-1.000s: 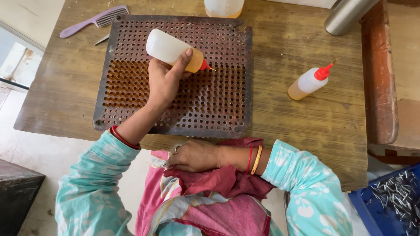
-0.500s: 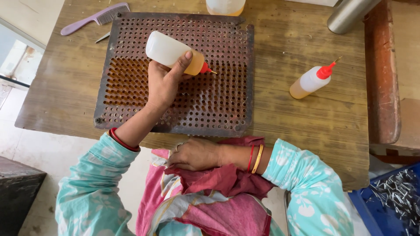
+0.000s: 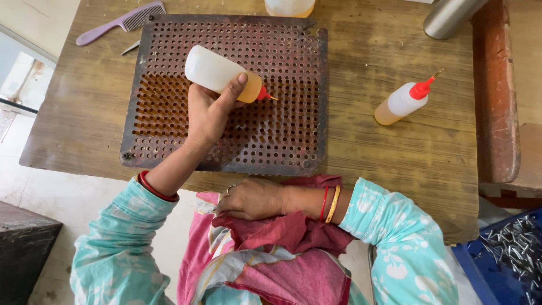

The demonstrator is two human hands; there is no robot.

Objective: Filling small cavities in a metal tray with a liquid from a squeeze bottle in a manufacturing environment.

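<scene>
My left hand (image 3: 210, 113) grips a white squeeze bottle (image 3: 217, 73) with amber liquid and a red nozzle, tipped sideways so the thin tip points right and down over the rusty perforated metal plate (image 3: 299, 141). The plate lies on a wooden table (image 3: 395, 164); its left-middle holes look wet and orange. My right hand (image 3: 254, 199) rests on red cloth (image 3: 293, 231) in my lap by the table's front edge, fingers loosely curled, holding nothing that I can see.
A second squeeze bottle (image 3: 402, 103) with a red nozzle lies on the table right of the plate. A purple comb (image 3: 121, 21) is at the back left, a metal cylinder (image 3: 449, 17) at the back right. A blue bin of metal pins (image 3: 514, 251) sits at the lower right.
My left hand has shifted the bottle slightly along the plate; the view has drifted a little. My right hand stays in my lap.
</scene>
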